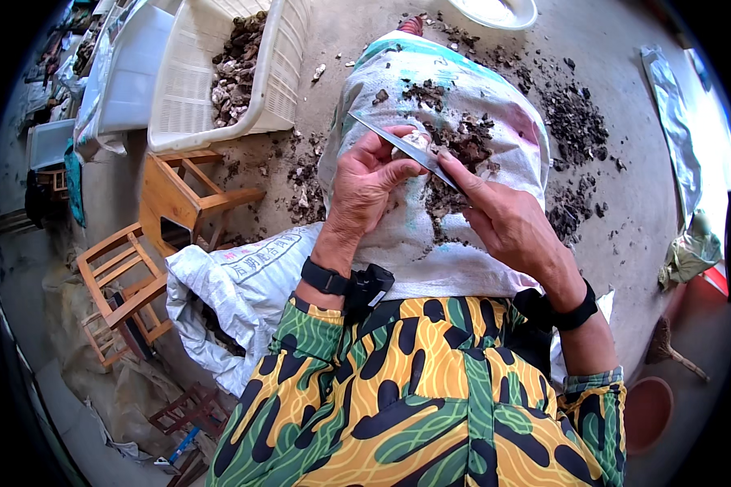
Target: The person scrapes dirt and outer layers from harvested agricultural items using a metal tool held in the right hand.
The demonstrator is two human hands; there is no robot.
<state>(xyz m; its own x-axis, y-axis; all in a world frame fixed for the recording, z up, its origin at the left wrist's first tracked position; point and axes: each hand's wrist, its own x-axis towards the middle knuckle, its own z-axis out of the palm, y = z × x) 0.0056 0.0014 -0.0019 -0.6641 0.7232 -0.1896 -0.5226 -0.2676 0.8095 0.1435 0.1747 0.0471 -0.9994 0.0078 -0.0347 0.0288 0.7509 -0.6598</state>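
My left hand [365, 182] holds a whitish, rough lump [415, 143] between its fingers and thumb, above my lap. A long pointed steel knife [402, 145] lies across the lump, its tip up and to the left. The knife's rear end is in my right hand [499, 213], with the forefinger along the blade; its handle is hidden by the hand. Under both hands a white woven sack [396, 243] covers my lap, strewn with dark brown flakes [469, 146].
A cream plastic crate [259, 115] of dark and pale lumps stands at upper left, beside a wooden stool [170, 201]. A filled woven sack [262, 268] leans by my left side. Dark scraps [575, 128] litter the floor at right. A white basin [505, 23] sits at the top.
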